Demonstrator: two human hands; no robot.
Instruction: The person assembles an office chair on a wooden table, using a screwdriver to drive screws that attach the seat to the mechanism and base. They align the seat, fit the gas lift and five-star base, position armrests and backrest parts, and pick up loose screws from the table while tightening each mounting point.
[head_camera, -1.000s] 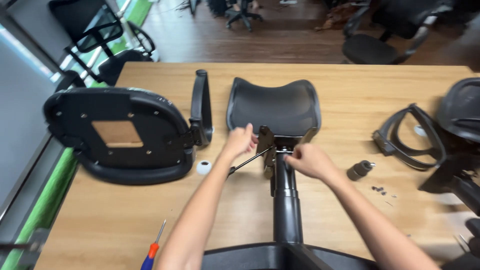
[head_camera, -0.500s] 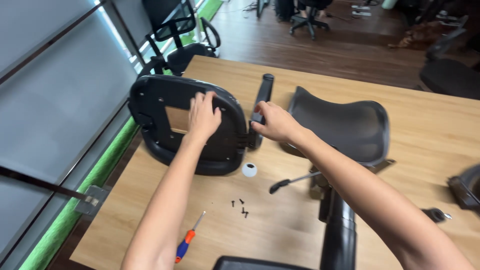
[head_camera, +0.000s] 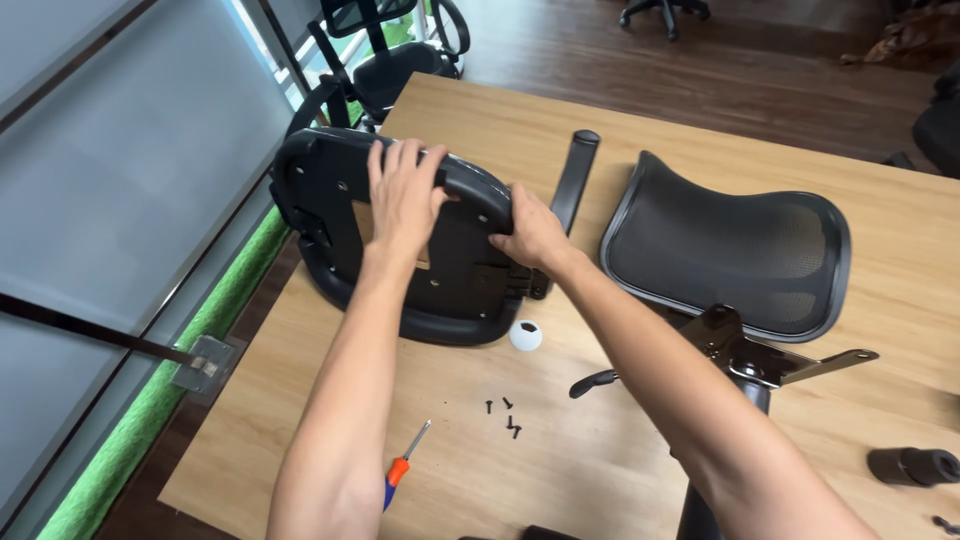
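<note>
Both hands (head_camera: 405, 195) (head_camera: 530, 235) — on black seat base (head_camera: 330, 215)

Two bare forearms, no sleeves, left grip (head_camera: 403, 205), right grip (head_camera: 533, 235)

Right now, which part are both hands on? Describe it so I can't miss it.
On the wooden table, look to its left end by the window. The black seat pan lies there underside up under the left hand and right hand: solid plastic, unlike the mesh backrest.

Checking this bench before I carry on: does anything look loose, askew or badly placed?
Four small black screws lie loose on the wooden table, uncontained. The screwdriver lies near the table's front edge. The seat pan, held by both hands, overhangs the left edge.
</note>
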